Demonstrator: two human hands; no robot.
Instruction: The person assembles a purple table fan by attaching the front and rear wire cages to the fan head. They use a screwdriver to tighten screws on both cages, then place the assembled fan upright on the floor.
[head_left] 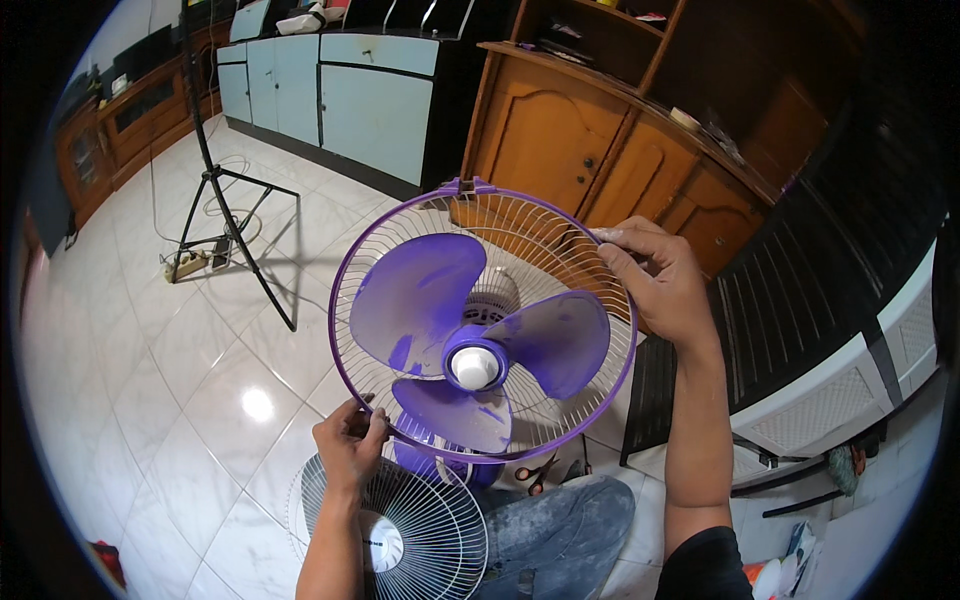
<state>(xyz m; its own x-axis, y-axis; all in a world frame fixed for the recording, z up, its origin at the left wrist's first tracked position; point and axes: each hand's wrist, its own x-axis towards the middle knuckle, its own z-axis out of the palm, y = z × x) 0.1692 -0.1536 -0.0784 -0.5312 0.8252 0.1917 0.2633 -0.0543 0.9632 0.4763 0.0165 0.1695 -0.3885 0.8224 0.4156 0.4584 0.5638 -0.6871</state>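
Note:
A fan with dusty purple blades (420, 300) faces me, its blades exposed. A white knob (474, 368) sits at the hub. Behind the blades spreads the wire rear guard, edged by a purple rim (336, 345) with a clip at the top. My right hand (660, 280) pinches this rim at the upper right between thumb and fingers. At the lower left, my left hand (350, 440) is closed on the same rim. Below it lies the detached wire front guard (430, 540) with a white centre cap, partly covered by my left forearm. Part of the purple base shows beneath the fan.
Scissors (537, 474) lie on the tiled floor by my jeans-clad leg (560, 540). A black tripod stand (240, 235) with a power strip (187, 266) and cables stands at left. Wooden cabinets (540, 125) and pale blue cabinets (375, 110) line the back. Black slatted panels (800, 300) rise at right.

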